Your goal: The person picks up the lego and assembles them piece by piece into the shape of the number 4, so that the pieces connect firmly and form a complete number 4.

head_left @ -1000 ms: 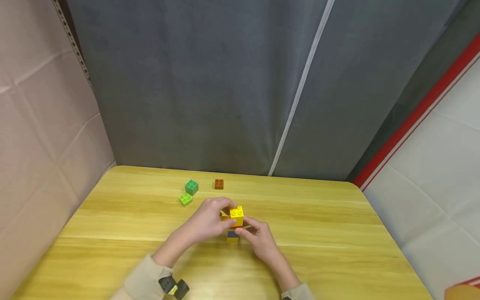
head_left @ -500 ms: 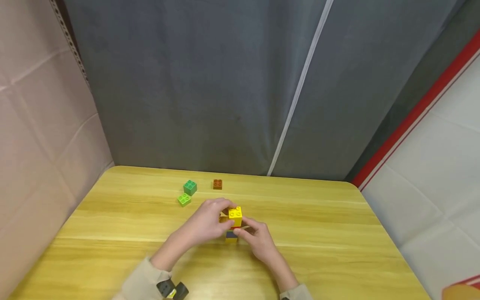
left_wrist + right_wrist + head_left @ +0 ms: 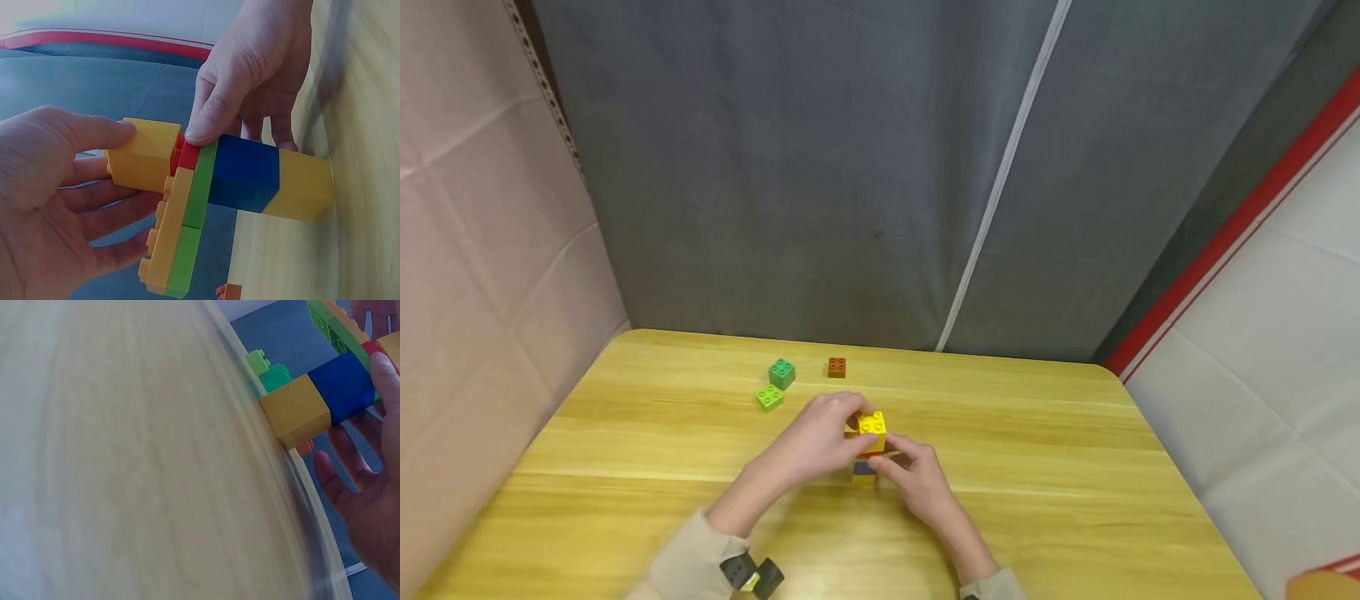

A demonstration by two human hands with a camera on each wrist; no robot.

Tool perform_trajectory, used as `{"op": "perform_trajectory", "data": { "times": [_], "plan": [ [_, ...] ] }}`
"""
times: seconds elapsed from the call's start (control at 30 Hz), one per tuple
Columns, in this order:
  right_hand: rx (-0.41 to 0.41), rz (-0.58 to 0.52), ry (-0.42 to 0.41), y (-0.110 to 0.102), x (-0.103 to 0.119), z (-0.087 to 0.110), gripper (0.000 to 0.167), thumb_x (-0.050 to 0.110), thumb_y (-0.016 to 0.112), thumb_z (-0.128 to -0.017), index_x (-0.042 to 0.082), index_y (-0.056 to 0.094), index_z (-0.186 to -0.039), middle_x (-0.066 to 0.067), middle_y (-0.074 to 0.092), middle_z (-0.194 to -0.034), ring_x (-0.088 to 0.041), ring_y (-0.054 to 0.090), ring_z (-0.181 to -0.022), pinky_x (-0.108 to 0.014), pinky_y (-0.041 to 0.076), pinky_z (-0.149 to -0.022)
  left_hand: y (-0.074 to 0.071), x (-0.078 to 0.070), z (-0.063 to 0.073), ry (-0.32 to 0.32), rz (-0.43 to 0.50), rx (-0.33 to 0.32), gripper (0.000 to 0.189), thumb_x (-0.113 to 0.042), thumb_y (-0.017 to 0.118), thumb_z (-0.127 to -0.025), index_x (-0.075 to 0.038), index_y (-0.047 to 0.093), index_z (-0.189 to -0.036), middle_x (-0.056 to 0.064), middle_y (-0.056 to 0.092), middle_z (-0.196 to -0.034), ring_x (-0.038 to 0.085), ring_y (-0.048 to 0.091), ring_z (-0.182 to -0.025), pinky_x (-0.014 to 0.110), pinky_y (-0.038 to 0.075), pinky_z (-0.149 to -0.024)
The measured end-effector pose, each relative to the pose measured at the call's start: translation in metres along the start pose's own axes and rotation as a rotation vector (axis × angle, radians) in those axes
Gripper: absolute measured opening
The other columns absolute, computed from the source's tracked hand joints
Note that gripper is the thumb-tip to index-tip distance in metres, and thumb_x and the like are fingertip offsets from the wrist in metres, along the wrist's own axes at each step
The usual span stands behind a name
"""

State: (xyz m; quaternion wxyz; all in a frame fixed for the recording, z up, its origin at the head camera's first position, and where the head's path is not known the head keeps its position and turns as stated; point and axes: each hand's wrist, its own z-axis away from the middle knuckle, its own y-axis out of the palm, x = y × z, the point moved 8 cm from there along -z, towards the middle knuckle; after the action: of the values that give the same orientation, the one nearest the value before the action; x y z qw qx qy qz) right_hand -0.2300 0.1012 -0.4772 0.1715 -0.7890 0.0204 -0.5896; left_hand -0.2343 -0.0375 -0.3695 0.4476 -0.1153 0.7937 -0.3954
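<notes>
Little has moved since half a second ago: your left hand (image 3: 822, 436) has its thumb slightly further across the near side of the upper yellow brick (image 3: 147, 153), while the tower and the loose bricks keep their places. Upper yellow brick: at the tower's top, between your hands, pinched by your left thumb and fingers. Red studs show in the seam below it, so it appears not fully seated on the red brick (image 3: 187, 157). Beside the red brick, a longer yellow-orange brick (image 3: 170, 231) lies over two green bricks (image 3: 203, 181), overhanging on your left hand's side. Beneath follow the blue brick (image 3: 245, 175) and the lower yellow brick (image 3: 301, 185), standing on the table (image 3: 1037, 467). Your right hand (image 3: 920, 479) grips the tower, its thumb at the red and green layers.

For a clean join, line up the edges, then press straight down with your left hand while your right steadies the column; keep that right thumb clear of the closing seam. Avoid loading the overhang, which could tip the tower.

Beyond your left hand lie a lime brick (image 3: 770, 398), a dark green brick (image 3: 782, 374) and a reddish-brown brick (image 3: 837, 367).
</notes>
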Motion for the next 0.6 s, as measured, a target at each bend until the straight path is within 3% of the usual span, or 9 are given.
{"op": "perform_trajectory", "data": {
  "times": [0.4,0.6],
  "plan": [
    [0.006,0.013,0.027,0.0037,-0.0044,-0.0038,0.034,0.005,0.068,-0.098,-0.001,0.067,-0.131,-0.016,0.07,-0.109,-0.022,0.071,-0.093,-0.028,0.057,-0.083,0.0018,0.0056,0.0017,-0.027,0.008,-0.015,0.03,-0.015,0.08,-0.091,-0.004,0.071,-0.117,0.004,0.071,-0.108,0.015,0.066,-0.091,0.026,0.057,-0.076],
    [0.011,0.012,0.034,0.0054,-0.0047,-0.0031,0.035,0.009,0.07,-0.098,0.005,0.069,-0.132,-0.013,0.07,-0.109,-0.021,0.071,-0.094,-0.028,0.057,-0.083,-0.0017,0.0073,0.0061,-0.008,0.018,-0.049,0.03,-0.017,0.081,-0.09,-0.006,0.073,-0.117,0.001,0.072,-0.107,0.011,0.065,-0.091,0.024,0.057,-0.075]
  ]
}}
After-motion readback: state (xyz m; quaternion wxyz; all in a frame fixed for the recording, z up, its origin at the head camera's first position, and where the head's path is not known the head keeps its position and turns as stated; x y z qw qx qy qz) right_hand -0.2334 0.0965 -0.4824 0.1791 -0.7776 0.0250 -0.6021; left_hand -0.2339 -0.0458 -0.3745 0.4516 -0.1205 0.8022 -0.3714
